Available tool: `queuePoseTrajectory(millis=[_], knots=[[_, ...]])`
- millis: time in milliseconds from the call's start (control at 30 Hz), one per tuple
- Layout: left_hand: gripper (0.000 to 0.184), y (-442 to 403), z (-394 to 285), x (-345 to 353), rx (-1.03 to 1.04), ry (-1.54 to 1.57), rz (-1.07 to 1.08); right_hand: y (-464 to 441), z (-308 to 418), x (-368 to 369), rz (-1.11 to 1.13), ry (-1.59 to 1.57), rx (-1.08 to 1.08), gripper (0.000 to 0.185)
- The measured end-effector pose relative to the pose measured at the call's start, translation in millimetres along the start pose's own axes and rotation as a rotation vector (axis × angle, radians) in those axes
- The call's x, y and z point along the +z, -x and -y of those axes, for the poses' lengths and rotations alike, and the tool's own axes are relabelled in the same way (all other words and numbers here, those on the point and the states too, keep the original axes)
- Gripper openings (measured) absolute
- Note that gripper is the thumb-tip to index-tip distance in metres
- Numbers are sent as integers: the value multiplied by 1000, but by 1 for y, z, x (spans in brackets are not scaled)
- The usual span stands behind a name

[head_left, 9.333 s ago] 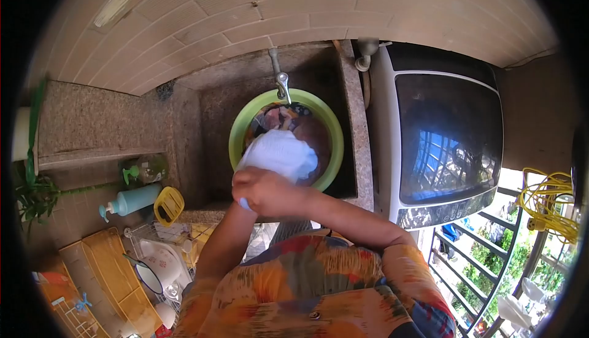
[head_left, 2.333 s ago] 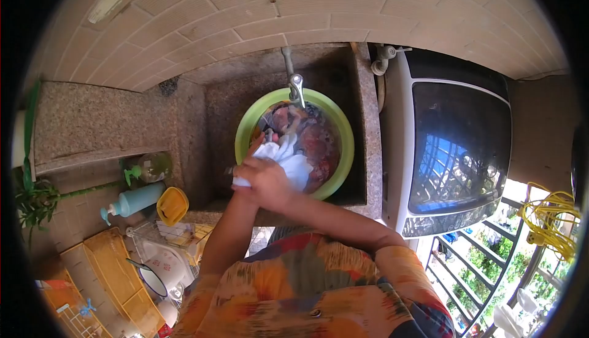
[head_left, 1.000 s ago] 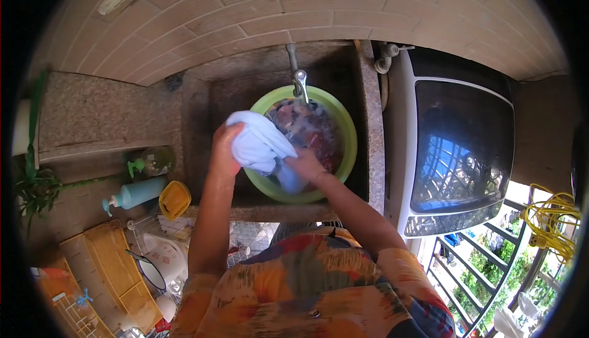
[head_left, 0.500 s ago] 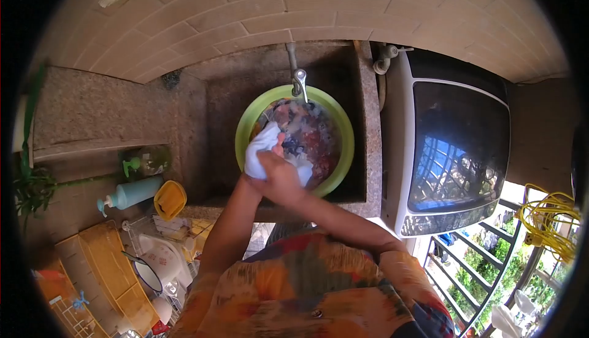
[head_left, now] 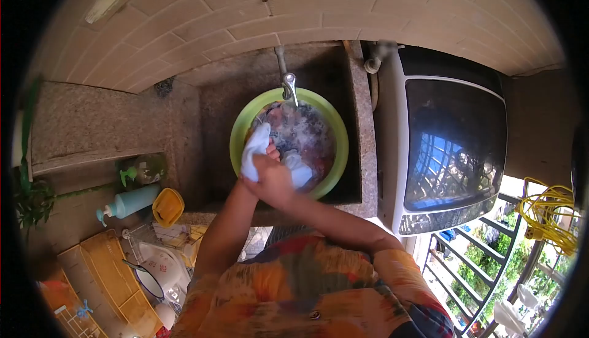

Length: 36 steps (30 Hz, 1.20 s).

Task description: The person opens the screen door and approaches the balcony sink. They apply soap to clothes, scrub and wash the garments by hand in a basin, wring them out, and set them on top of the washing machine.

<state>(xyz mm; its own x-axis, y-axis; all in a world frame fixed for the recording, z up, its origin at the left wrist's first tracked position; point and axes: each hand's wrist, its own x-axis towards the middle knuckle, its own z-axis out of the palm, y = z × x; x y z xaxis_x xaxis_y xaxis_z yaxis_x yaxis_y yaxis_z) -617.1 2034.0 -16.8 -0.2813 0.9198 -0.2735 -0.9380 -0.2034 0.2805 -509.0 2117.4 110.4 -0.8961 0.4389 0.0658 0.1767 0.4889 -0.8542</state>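
Observation:
A wet white cloth point(head_left: 256, 149) is bunched in both hands over a green basin point(head_left: 342, 147). My left hand point(head_left: 273, 150) is mostly covered by the cloth, with only a few curled fingers showing. Closed over the cloth at my left hand is my right hand point(head_left: 274, 181), its wrist crossing from the right. Another part of the white cloth point(head_left: 297, 171) hangs to the right of the hands, down at the water. Dark and reddish clothes point(head_left: 316, 144) lie in sudsy water inside the basin.
The basin stands in a stone sink point(head_left: 362, 123) under a metal tap point(head_left: 289, 83). A washing machine point(head_left: 454, 147) is on the right. To the left are a blue pump bottle point(head_left: 132, 202), a yellow tub point(head_left: 168, 208) and a dish rack point(head_left: 147, 230).
Both hands have stayed on the white cloth and shifted slightly, with its right-hand part now bunched differently. The whole view has moved a little, so sink and basin appear further left.

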Motion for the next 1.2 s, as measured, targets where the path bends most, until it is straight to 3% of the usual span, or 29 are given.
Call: queuePoseTrajectory(millis=[33,100,133,167,233,267,367,400,533,633,700,733,767,833,900,967,1033,1067,1100,1167,1200], knots=[[38,-5,0,7,-92,180,152,1,3,-1,0,0,-53,38],[37,2,22,20,131,-6,-228,-5,-24,6,-53,-32,-17,39],[37,4,32,28,245,-99,-420,-18,-34,-1,10,-17,193,38],[52,2,29,59,62,-230,-697,-31,-45,-8,70,0,400,38],[53,-3,25,67,41,-250,-512,-35,-77,-11,-118,-21,357,42],[50,-1,25,82,106,-221,-503,-33,-93,-8,-87,-59,352,40],[46,6,9,54,98,-290,-477,-25,-120,-7,-173,-818,622,35],[46,12,3,49,85,-280,-494,-30,-99,-36,-134,-1060,786,35],[50,21,1,68,162,-466,-444,-33,-118,-42,-247,-1413,680,44],[47,16,-4,65,33,-79,-398,-36,-103,-37,-50,-1149,511,45],[45,14,-1,41,107,-45,-464,-27,-65,-30,140,-834,321,38],[44,13,1,25,146,-27,-496,-19,-49,-18,119,-603,16,37],[39,13,3,12,169,-263,-356,-10,-35,-8,95,-362,-283,37],[32,-1,3,-2,20,133,-55,2,4,-11,23,-126,-220,33],[32,-7,3,-14,-62,283,123,2,3,-7,-56,-67,-227,30],[35,-6,8,-2,28,149,-84,-7,-15,4,-132,-2,-222,26],[37,-2,30,49,240,-158,-628,-27,-44,10,-87,-28,118,25],[33,-15,27,55,166,-176,-785,-42,-58,2,-65,-41,267,26],[34,-17,25,44,190,-174,-808,-49,-63,-2,-43,-55,416,28],[36,-22,30,14,238,-161,-851,-47,-55,-4,-117,-64,292,24],[39,-17,25,42,192,-169,-802,-43,-49,-7,-153,-64,233,22]])
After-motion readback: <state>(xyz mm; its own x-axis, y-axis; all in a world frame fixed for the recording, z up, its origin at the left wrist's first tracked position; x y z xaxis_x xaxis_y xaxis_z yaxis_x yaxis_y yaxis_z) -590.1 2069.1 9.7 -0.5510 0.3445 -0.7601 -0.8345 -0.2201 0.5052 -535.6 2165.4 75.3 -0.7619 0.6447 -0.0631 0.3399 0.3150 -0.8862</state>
